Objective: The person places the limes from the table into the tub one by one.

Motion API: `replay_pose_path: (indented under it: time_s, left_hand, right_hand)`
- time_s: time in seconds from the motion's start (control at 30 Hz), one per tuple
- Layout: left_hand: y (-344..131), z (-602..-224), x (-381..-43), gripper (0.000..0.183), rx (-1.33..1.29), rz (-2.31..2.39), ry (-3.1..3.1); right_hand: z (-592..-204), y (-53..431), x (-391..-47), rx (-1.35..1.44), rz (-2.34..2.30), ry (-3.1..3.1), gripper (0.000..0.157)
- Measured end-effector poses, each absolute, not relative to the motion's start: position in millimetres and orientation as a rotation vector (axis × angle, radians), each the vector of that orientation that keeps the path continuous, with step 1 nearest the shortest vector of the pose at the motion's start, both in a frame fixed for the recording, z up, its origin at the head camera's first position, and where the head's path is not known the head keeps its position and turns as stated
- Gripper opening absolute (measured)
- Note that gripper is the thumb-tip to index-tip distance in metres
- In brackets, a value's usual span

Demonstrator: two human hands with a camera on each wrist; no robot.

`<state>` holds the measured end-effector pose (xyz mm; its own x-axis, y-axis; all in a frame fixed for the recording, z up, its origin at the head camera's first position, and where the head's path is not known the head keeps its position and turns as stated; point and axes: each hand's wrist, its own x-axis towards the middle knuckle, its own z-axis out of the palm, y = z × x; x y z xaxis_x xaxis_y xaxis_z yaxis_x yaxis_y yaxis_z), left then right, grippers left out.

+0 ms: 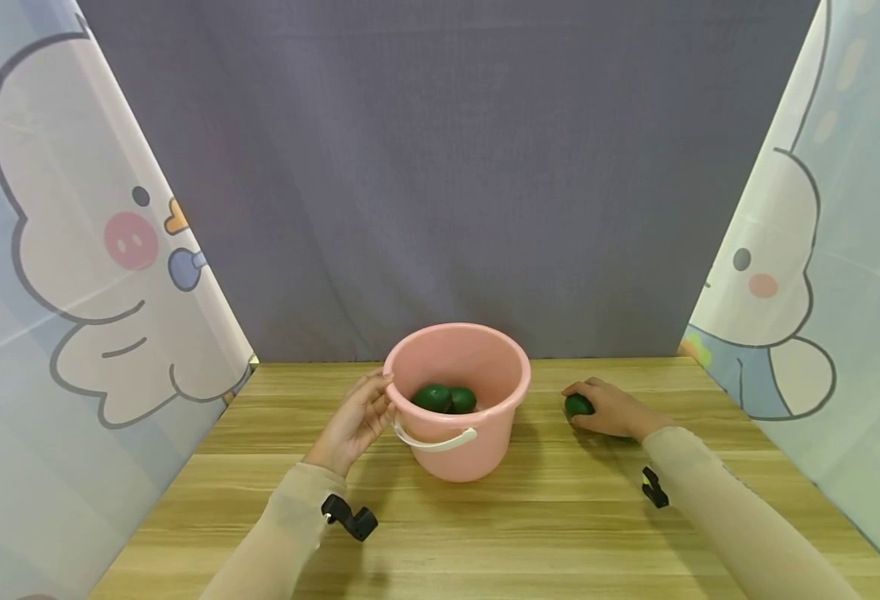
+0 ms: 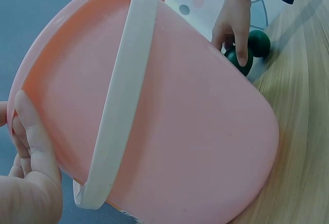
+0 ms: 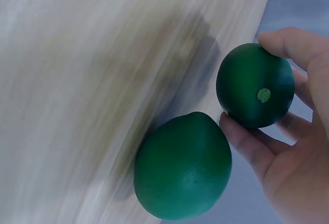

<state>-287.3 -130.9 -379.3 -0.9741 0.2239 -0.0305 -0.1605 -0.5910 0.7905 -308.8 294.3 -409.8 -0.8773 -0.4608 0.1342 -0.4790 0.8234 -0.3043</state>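
Observation:
A pink bucket (image 1: 477, 446) stands upright on the wooden table, its white handle (image 1: 434, 444) hanging down on the near side. My left hand (image 1: 353, 421) holds the bucket's rim at its left; in the left wrist view, fingers (image 2: 36, 139) lie against the rim. Inside the bucket lie two dark green limes, a larger one (image 1: 432, 397) and a smaller one (image 1: 462, 401). To the right of the bucket, my right hand (image 1: 611, 408) grips another green lime (image 3: 254, 85) between thumb and fingers. Close beside it a further lime (image 3: 183, 167) rests on the table, mostly hidden by that hand in the head view.
The wood-grain table (image 1: 447, 542) ends at a grey curtain (image 1: 470, 183) behind the bucket. Cartoon-printed cloths hang at the left (image 1: 95, 250) and right (image 1: 845, 250). A black wrist mount (image 1: 350, 517) sits on the left sleeve, another (image 1: 654, 487) on the right.

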Motion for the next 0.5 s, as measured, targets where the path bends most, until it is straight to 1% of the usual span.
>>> replay_pose_path:
  time_s: [0.5]
  left_hand:
    - [-131.0,-379.1,-287.1,0.02,0.119,2.616,1.305]
  right_hand:
    - [-402.4,296.7,-308.3,0.777,0.468,-2.925,0.047]
